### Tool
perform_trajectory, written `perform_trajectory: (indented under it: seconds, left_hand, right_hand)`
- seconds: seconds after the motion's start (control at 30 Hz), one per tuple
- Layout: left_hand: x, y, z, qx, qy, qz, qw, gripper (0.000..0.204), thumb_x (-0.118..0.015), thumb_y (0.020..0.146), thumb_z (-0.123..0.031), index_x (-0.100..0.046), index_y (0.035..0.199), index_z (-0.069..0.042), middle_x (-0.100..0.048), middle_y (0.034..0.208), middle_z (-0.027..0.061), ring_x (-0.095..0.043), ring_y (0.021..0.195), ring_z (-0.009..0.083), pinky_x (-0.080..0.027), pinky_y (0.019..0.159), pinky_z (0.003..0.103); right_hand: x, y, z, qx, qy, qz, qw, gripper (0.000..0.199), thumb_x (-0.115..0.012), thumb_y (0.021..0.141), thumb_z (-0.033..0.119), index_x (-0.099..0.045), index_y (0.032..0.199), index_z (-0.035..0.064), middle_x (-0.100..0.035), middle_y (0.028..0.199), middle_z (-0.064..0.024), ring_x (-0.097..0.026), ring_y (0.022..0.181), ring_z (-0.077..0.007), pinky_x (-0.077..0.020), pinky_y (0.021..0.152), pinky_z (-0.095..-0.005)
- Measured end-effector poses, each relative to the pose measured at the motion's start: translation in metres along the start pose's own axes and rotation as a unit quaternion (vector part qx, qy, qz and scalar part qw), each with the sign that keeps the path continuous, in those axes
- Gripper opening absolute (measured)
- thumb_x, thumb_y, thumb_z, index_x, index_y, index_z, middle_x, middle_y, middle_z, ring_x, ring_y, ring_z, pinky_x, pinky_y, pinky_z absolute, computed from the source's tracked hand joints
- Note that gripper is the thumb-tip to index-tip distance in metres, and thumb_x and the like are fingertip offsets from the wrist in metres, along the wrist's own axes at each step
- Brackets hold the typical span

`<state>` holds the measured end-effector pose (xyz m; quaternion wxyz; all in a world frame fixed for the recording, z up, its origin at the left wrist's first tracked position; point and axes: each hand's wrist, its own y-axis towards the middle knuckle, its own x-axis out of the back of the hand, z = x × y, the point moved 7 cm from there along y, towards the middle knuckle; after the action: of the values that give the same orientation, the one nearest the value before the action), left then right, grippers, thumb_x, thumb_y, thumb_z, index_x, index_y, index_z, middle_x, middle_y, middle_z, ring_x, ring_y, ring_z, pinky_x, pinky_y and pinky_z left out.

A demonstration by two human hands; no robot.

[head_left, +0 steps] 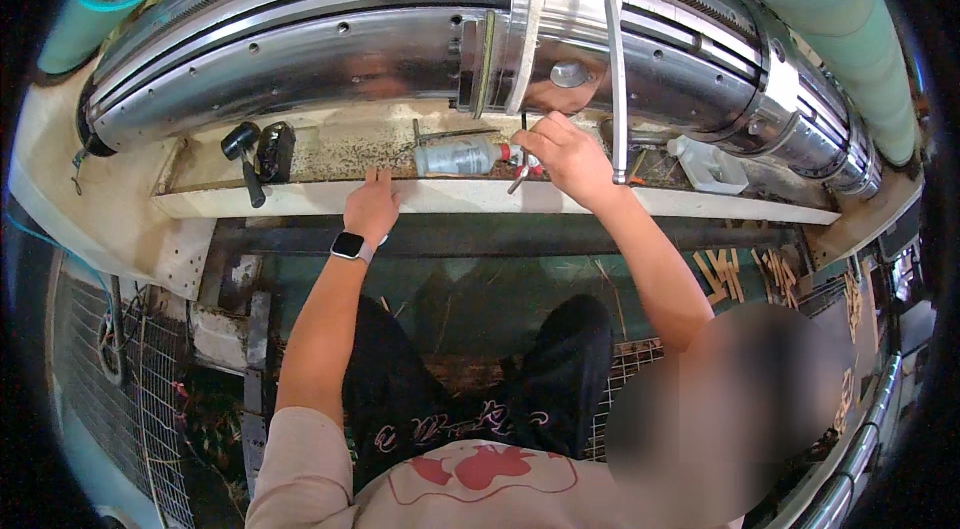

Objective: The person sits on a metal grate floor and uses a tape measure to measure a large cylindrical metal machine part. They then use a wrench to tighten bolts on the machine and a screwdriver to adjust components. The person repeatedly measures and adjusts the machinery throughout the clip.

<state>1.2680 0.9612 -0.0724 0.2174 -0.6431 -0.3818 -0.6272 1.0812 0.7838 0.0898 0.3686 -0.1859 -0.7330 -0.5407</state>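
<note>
My left hand (372,207) rests on the white front lip of the ledge (300,199), its fingers stretched over the edge and nothing in them. To the right, my right hand (565,151) is closed in a pinch beneath the metal collar (560,29) of a large shiny cylinder. A thin dark rod shows at its fingertips, partly hidden, so its kind is unclear. Just left of that hand, a clear plastic bottle (455,158) with a red cap lies on its side in the trough. A small metal piece (519,175) sits near the cap, below the fingers.
A black-headed mallet (242,154) and a black block-like object (275,151) lie at the trough's left. Toward its right stands a white cut-open plastic container (708,167). Pale straps (617,69) hang around the cylinder. Wood strips (722,274) lie below the ledge, at right.
</note>
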Motion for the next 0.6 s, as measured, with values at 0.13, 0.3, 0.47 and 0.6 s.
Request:
perform_trajectory:
  seconds: [0.13,0.3,0.47,0.6]
  left_hand:
    - [-0.001,-0.001,-0.001,0.003,0.015,0.002,1.0,0.038,-0.055,0.085,-0.024,-0.047,0.114,-0.001,-0.042,0.129,0.0229,-0.062,0.083,0.0343,-0.053,0.068,0.041]
    - [-0.005,0.001,-0.003,-0.009,0.015,-0.03,0.999,0.032,-0.055,0.084,-0.024,-0.048,0.106,-0.002,-0.049,0.115,0.0215,-0.061,0.076,0.0357,-0.052,0.064,0.043]
    - [0.006,0.004,-0.009,-0.032,0.038,-0.036,0.998,0.034,-0.051,0.088,-0.034,-0.052,0.101,-0.002,-0.052,0.111,0.0205,-0.062,0.074,0.0342,-0.052,0.061,0.041]
    - [0.011,0.009,-0.009,-0.054,0.053,-0.068,0.995,0.041,-0.048,0.089,-0.042,-0.056,0.089,-0.002,-0.058,0.099,0.0187,-0.062,0.072,0.0341,-0.051,0.061,0.042]
  right_hand:
    - [0.02,-0.007,0.01,0.021,0.059,-0.104,0.993,0.027,-0.061,0.065,0.002,-0.059,0.092,0.0089,-0.054,0.082,-0.0059,-0.054,0.076,-0.0244,-0.047,0.066,-0.036]
    - [-0.027,-0.06,-0.041,-0.251,0.209,0.089,0.941,0.014,-0.056,0.086,0.015,-0.054,0.099,0.0088,-0.056,0.08,-0.0178,-0.056,0.077,-0.0383,-0.0467,0.065,-0.0415]
    - [-0.03,-0.076,-0.08,-0.312,0.221,-0.002,0.924,0.017,-0.051,0.091,0.019,-0.052,0.091,0.0021,-0.051,0.074,-0.0103,-0.05,0.07,-0.0213,-0.042,0.066,-0.032]
    - [-0.034,-0.067,-0.08,-0.281,0.169,-0.022,0.945,0.015,-0.054,0.089,0.016,-0.053,0.087,0.0009,-0.053,0.073,-0.0131,-0.053,0.067,-0.0262,-0.0427,0.063,-0.0339]
